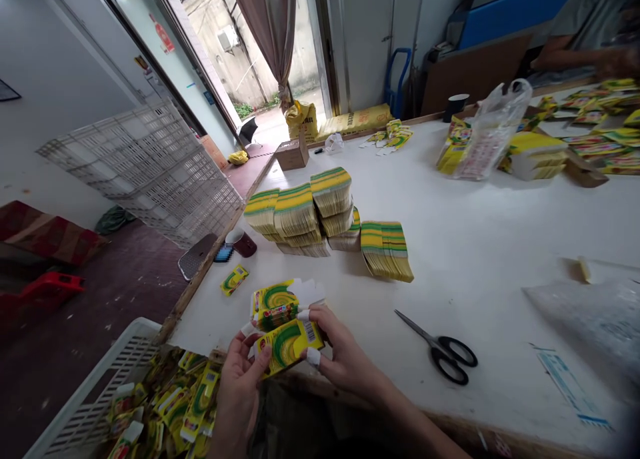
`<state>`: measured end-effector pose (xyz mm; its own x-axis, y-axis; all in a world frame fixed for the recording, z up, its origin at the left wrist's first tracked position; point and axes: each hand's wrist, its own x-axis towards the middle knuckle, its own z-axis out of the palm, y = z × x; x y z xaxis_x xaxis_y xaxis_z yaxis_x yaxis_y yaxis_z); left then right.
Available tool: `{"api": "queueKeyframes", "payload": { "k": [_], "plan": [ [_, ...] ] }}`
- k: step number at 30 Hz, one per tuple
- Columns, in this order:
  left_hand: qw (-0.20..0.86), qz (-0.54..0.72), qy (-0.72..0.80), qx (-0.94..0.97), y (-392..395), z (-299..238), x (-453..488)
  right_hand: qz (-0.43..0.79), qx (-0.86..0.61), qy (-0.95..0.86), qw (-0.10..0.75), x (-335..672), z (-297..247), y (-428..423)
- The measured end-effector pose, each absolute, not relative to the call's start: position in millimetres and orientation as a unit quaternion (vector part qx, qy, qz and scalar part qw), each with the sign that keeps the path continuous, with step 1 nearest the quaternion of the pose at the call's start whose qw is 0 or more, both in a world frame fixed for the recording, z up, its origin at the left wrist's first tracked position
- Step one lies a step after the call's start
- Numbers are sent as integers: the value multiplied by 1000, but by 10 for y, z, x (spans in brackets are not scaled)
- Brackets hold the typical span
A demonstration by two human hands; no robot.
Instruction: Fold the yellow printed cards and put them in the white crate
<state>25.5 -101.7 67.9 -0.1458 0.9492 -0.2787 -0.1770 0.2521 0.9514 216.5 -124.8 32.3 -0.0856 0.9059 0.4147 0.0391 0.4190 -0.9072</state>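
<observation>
Both my hands hold one small yellow-and-green printed carton (289, 347) just above the table's near edge. My left hand (243, 372) grips its left end, thumb on the front face. At its right end, my right hand (340, 352) has fingers closed on the edge; white wraps cover some fingertips. Right behind the held carton lies a pile of similar flat cartons (275, 295) with white flaps. A single carton (234, 280) rests farther left. Beyond are bundled stacks of yellow-green-edged pieces (295, 209), with another bundle (385, 245) to their right.
Black-handled scissors (445, 355) lie on the right of the white table (490, 245). A white basket (95, 395) full of cartons stands below left. A dark cup (243, 243) is near the left edge. At back right are a plastic bag (493, 135) and a person's arm (570, 55).
</observation>
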Motion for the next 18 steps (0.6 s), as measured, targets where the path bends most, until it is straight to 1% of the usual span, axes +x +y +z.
{"api": "queueKeyframes", "payload": {
  "k": [3, 5, 10, 14, 18],
  "plan": [
    [548, 519, 561, 340, -1043, 675, 298, 400, -372, -631, 551, 2126, 348, -1253],
    [549, 518, 557, 347, -1051, 677, 312, 400, -388, -614, 559, 2075, 349, -1263],
    [574, 490, 546, 363, -1098, 675, 276, 331, -418, -605, 591, 1957, 340, -1264],
    [562, 478, 574, 355, -1181, 692, 255, 310, -426, -597, 604, 1870, 395, -1255],
    [521, 509, 602, 328, -1212, 758, 113, 317, -434, -618, 573, 1759, 504, -1242]
  ]
}}
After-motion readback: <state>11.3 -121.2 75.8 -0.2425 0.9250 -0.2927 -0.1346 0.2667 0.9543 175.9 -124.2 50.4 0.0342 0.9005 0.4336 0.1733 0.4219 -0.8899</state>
